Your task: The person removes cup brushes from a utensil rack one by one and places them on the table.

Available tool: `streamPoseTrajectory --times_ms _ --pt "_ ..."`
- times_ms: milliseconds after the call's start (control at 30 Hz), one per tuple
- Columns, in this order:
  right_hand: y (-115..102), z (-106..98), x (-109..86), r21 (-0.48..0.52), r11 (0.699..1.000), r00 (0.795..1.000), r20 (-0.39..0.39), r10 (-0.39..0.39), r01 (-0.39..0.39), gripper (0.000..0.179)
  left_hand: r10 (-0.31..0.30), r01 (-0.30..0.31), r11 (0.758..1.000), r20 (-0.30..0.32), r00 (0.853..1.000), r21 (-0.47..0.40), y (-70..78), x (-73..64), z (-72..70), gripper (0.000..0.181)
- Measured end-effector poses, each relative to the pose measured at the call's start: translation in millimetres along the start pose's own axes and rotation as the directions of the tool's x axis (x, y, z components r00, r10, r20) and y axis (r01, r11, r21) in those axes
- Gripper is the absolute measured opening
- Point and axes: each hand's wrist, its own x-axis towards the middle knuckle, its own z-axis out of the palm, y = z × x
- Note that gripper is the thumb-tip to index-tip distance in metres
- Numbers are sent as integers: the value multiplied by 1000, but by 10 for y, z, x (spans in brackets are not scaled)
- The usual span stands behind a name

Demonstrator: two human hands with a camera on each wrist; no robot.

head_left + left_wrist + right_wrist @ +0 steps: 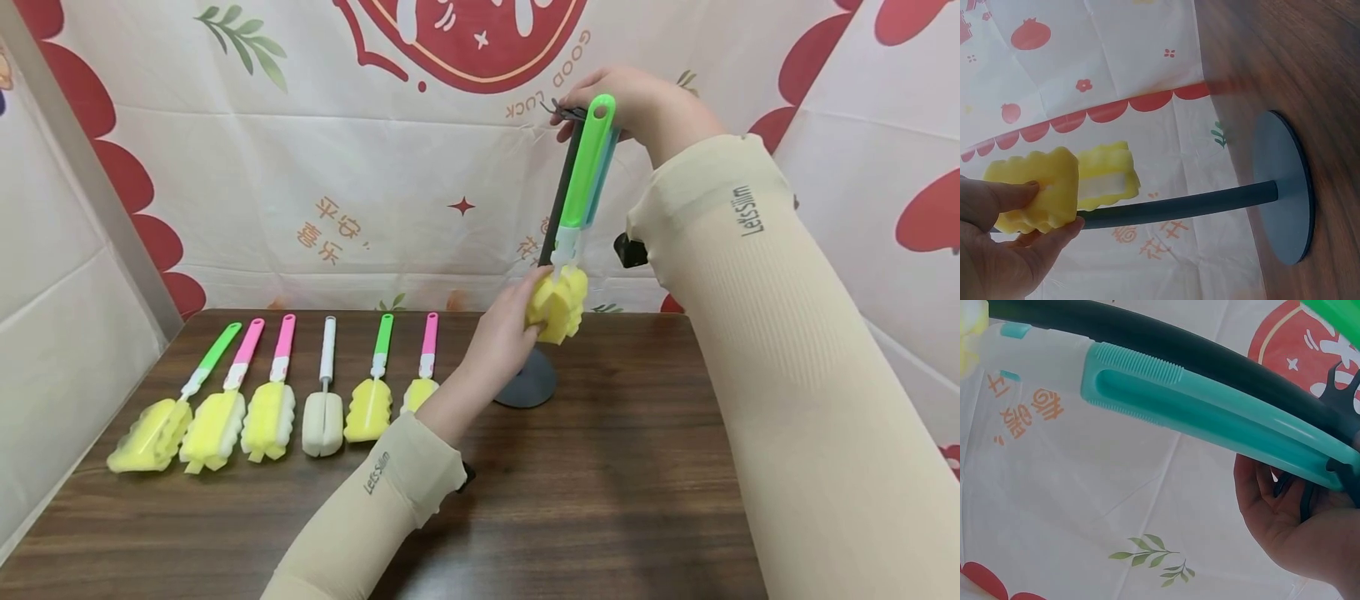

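My left hand (504, 327) pinches the yellow sponge head (558, 304) of a sponge bottle brush, whose bright green handle (588, 162) points up, its holed end near the top of a dark hook stand (562, 196). In the left wrist view, thumb and fingers press the sponge (1044, 187) from two sides, beside the stand's pole (1204, 203). At the stand's top my right hand (630, 104) grips around the hooks (566, 111), partly behind the green handle. A teal-handled sponge brush (1210, 419) hangs from a hook there, in front of the right hand in the right wrist view.
The stand's round base (528, 385) sits toward the back of the wooden table (585, 500). Left of it lies a row of sponge brushes: a green-handled one (153, 433), pink-handled ones (268, 417) and a white one (322, 421). A printed cloth (450, 167) hangs behind.
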Motion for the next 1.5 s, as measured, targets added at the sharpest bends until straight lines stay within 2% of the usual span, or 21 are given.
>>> streamPoseTrajectory --times_ms 167,433,667,1200,1500 --pt "7 16 -2 -29 1000 1000 -15 6 -6 46 13 -13 1000 -7 1000 2 -19 -31 -5 74" --pt "33 15 -6 -54 999 1000 -29 -9 7 48 1 -1 1000 -3 1000 -2 -51 -105 -32 73" --pt "48 25 -28 -79 997 997 -78 -1 -5 38 -2 2 1000 -12 1000 22 -96 -159 -94 74" --pt "72 16 4 -70 997 998 -30 -48 45 45 -41 41 999 -1 999 24 -188 -251 -204 74" --pt "74 14 0 -76 996 998 -37 -56 54 44 -100 100 995 26 995 -5 -196 -345 -240 73"
